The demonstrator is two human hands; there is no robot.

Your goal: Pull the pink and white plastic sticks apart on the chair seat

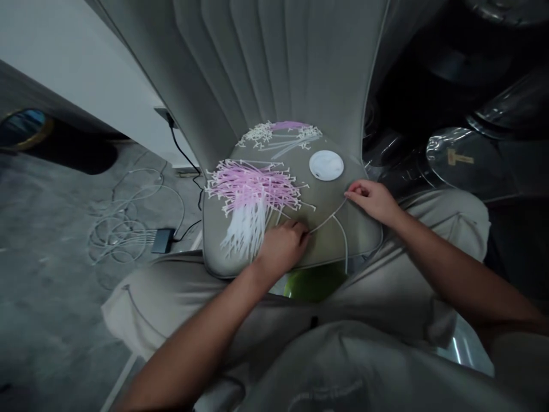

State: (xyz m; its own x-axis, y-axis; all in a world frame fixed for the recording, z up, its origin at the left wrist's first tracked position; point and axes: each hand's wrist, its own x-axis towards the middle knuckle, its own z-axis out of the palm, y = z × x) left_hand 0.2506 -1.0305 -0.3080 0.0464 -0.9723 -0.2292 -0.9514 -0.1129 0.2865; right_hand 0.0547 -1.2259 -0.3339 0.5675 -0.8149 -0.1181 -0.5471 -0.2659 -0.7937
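My left hand point(283, 241) is closed near the front of the chair seat, beside a pile of thin pink and white strips point(253, 191) with small pale ends. To the right, my right hand point(372, 200) pinches the end of a thin pale strand point(325, 223). The strand runs slantwise down to the fingers of my left hand, which are partly hidden from above. From its middle, a second pale length point(344, 243) branches off and hangs over the seat's front edge. A round white dish or lid point(326, 165) lies just above my right hand.
The grey padded chair point(355, 229) stands between my knees. At the back of its seat lies another heap of pale and pink pieces point(257, 135). A dark box with cables point(163, 241) is on the floor at left. Clear, shiny covers point(450, 157) stand at right.
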